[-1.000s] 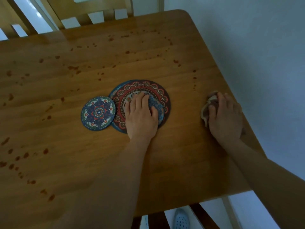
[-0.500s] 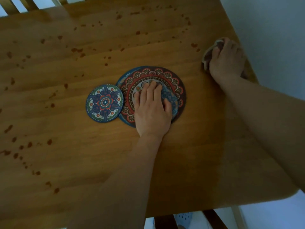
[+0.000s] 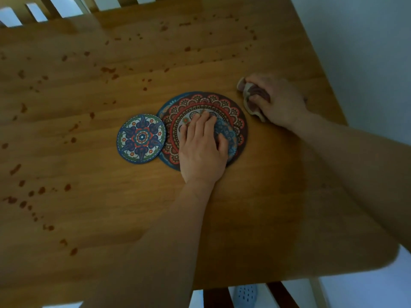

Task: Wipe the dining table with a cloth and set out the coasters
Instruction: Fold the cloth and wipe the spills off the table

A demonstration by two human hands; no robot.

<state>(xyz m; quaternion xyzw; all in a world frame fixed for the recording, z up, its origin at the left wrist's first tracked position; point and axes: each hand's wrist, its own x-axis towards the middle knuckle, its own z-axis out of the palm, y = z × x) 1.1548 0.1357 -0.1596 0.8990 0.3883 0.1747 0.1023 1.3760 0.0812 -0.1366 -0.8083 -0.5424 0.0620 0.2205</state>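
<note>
Fingers (image 3: 205,124) of the left hand (image 3: 201,152) lie straight and close together, pressed flat on a stack of round patterned coasters in the middle of the table (image 3: 266,218). The thumb rests on a blue coaster (image 3: 229,134), which lies on top of the big coaster (image 3: 206,103), a red and dark one. A blue rim shows from under the big one's left edge. Touching that stack on the left, the small coaster (image 3: 141,138) lies flat on the wood, blue with a flower pattern, and no hand is on it.

Beyond the stack to the right, near the table's right edge, the right hand (image 3: 281,101) grips the cloth (image 3: 248,94), its fingers curled round the bunched fabric and holding it down on the wood just beside the big coaster. Dark reddish spots (image 3: 109,70) dot the left and far parts of the table. Past the far edge stand the wooden slats of a chair (image 3: 66,7).
</note>
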